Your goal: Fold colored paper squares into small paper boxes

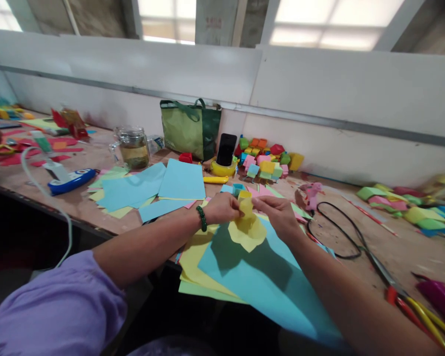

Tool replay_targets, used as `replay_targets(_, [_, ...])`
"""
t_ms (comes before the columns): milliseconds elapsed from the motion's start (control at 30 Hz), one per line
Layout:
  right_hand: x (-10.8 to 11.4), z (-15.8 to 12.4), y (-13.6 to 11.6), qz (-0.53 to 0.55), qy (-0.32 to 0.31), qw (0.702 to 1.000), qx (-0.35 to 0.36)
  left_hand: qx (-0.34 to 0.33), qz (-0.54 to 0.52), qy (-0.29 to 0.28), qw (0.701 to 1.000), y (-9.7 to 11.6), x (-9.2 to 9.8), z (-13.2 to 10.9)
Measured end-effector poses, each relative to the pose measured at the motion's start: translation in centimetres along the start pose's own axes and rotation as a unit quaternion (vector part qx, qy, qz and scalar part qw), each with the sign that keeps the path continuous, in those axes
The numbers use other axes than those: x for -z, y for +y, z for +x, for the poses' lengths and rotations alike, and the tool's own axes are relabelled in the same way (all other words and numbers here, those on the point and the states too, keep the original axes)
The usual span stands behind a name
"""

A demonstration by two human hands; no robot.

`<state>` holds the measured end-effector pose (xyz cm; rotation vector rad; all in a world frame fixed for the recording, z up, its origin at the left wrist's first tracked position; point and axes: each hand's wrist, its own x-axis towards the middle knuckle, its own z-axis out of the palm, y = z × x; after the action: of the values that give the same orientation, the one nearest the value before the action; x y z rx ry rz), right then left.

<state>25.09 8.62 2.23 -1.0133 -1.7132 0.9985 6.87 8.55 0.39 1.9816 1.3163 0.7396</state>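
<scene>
Between my two hands is a yellow paper shape [247,231] with a wide scalloped lower part and a narrow, box-like top. My left hand [224,207], with a green bead bracelet at the wrist, pinches its left side. The fingers of my right hand [276,213] are closed on its upper right edge. Beneath it, large blue paper [252,277] lies over yellow and green sheets [196,257], and the shape casts a shadow there. A small blue paper box [238,189] stands just behind my hands.
Blue sheets [181,180] lie to the left, near a glass mug [132,148]. Behind are a green bag [191,126], a phone [227,148] on a yellow stand and colourful paper boxes [267,160]. Scissors [396,291], a black cable [341,254] and a pink glue gun [312,194] lie right.
</scene>
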Motion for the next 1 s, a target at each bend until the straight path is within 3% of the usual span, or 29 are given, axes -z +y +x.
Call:
replay_targets(67, [-0.1,0.1,-0.2,-0.007,0.003,1.0,0.004,0.004,0.007,-0.003,1.0,-0.1,0.0,-0.1])
replay_targets(200, [-0.1,0.1,0.1,-0.119,-0.102,0.987,-0.022,-0.006,0.019,-0.022,1.0,-0.1,-0.4,-0.1])
replay_targets(267, [0.0,0.1,0.5,-0.152,-0.124,0.98,-0.03,-0.008,0.024,-0.027,0.999,-0.1,-0.7,0.0])
replay_targets(500, [0.9,0.3,0.9,-0.172,-0.192,0.966,-0.026,-0.001,0.052,-0.027,0.998,-0.6,-0.8,0.2])
replay_targets(600, [1.6,0.6,0.7,-0.126,-0.214,0.966,-0.076,-0.008,0.073,-0.02,0.997,-0.6,-0.8,0.1])
replay_targets(700, [1.9,1.0,0.7,-0.042,-0.201,0.964,-0.168,-0.029,0.096,-0.012,0.995,-0.4,-1.0,0.0])
replay_targets(767, [1.6,1.0,0.9,-0.033,-0.179,0.965,-0.191,-0.042,0.109,-0.006,0.993,-0.3,-1.0,-0.1])
replay_targets(1000, [0.5,0.7,1.1,-0.05,-0.169,0.974,-0.142,-0.069,0.122,-0.002,0.99,-0.3,-1.1,-0.1])
